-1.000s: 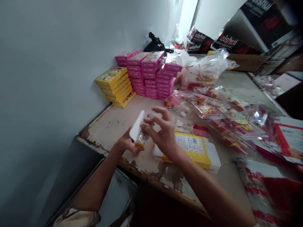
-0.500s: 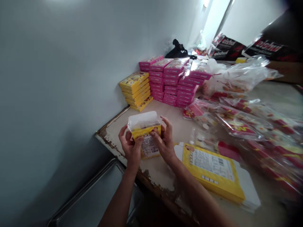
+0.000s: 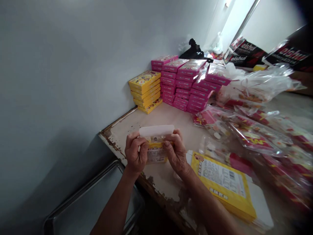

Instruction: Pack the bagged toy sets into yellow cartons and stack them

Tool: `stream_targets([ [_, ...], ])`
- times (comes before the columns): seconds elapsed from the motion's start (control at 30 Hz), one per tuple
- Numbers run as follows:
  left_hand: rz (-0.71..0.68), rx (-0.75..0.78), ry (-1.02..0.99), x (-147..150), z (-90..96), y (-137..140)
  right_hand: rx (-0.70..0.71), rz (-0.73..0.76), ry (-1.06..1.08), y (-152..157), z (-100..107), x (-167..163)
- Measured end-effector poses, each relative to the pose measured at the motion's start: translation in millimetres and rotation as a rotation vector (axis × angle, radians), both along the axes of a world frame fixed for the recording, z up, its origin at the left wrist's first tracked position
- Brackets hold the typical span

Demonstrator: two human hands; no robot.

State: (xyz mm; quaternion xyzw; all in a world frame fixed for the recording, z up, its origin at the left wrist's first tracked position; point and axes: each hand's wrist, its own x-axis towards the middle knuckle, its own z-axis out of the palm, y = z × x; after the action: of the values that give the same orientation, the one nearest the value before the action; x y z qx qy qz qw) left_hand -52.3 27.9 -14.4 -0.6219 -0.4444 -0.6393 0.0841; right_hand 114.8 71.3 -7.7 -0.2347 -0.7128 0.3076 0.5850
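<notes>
Between my hands is a small yellow carton (image 3: 156,156), its open end up and its white flap raised at the far side. My left hand (image 3: 137,151) grips the left edge, fingers curled and thumb near the opening. On the right edge my right hand (image 3: 175,150) is closed, its thumb pressing the near side of the rim. Something pale shows inside the opening, too small to make out. Just right of my right forearm lies a stack of flattened yellow cartons (image 3: 225,182) with white flaps.
Yellow boxes (image 3: 145,89) and taller stacks of pink boxes (image 3: 182,81) stand along the wall. Clear plastic packs (image 3: 254,137) with red and yellow pieces spread over the right side. The table's worn edge (image 3: 117,147) runs past a metal tray (image 3: 97,199) below.
The carton has tipped so its opening faces me more, and its flap appears lower and flatter. Both hands have shifted slightly right in view, with the left fingers curling in more. The view has shifted a little.
</notes>
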Motion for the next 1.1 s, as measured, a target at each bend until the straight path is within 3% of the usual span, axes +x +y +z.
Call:
stream_targets([
  [0.07, -0.05, -0.085, -0.03, 0.7, 12.4, -4.9, 0.063, -0.002, -0.076, 0.7, 13.9, 6.2],
  [0.13, -0.18, -0.138, -0.2, 2.9, 21.1, -9.1, 0.094, 0.03, -0.148, 0.3, 23.7, 11.7],
  [0.2, -0.31, -0.149, -0.407, 4.2, 27.2, -12.3, 0.087, 0.086, -0.179, -1.1, 27.6, 16.0],
  [0.27, -0.393, -0.189, -0.473, 1.8, 32.3, -14.5, 0.061, 0.121, -0.132, -2.5, 26.6, 19.0],
  [0.4, -0.463, -0.261, -0.196, -15.5, 37.6, -13.3, 0.007, 0.176, -0.111, -1.0, 23.8, 25.0],
  [0.53, -0.36, -0.09, 0.037, -32.3, 34.6, -6.0, 0.218, 0.177, -0.334, 6.0, 33.5, 36.3],
  [0.63, -0.337, -0.099, 0.092, -34.1, 35.7, -4.6, 0.261, 0.197, -0.411, 7.6, 45.9, 42.6],
  [0.83, -0.378, -0.441, -0.213, -20.8, 53.8, -8.5, -0.002, 0.216, -0.392, 3.2, 65.6, 36.1],
  [1.0, -0.346, -0.441, -0.277, -15.4, 62.5, -5.2, -0.308, 0.292, -0.317, 4.8, 71.1, 32.4],
  [1.1, -0.35, -0.439, -0.265, -16.6, 64.1, -5.0, -0.384, 0.349, -0.249, 6.7, 70.7, 33.7],
])
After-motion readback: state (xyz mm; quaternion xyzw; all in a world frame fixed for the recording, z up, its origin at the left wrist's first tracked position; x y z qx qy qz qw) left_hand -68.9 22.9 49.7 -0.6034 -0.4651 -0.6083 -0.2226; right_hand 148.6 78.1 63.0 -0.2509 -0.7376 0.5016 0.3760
